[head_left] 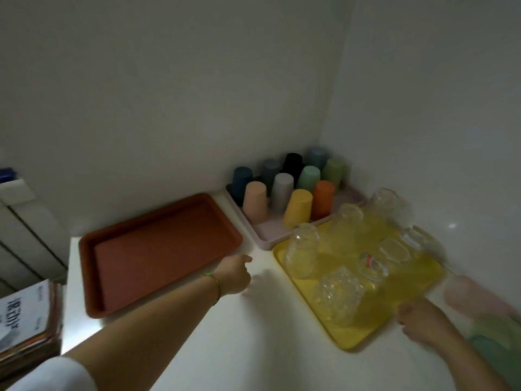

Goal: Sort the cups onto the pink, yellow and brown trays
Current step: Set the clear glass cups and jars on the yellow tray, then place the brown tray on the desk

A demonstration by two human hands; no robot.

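An empty brown tray [158,249] lies on the left of the white counter. At the back, a pink tray [265,235] holds several upside-down coloured plastic cups [298,207]. A yellow tray [346,337] on the right carries several upside-down clear glass cups [338,294]. My left hand [234,275] hovers over the counter between the brown and yellow trays, fingers loosely curled and blurred, holding nothing. My right hand [423,323] sits at the yellow tray's front right rim with its fingertips against the edge. Blurred pink and green cups [476,300] stand just right of that hand.
The counter [225,348] fits into a corner with white walls behind and to the right. A stack of booklets and papers [28,320] lies off the counter's left edge. A white unit [17,221] stands further left.
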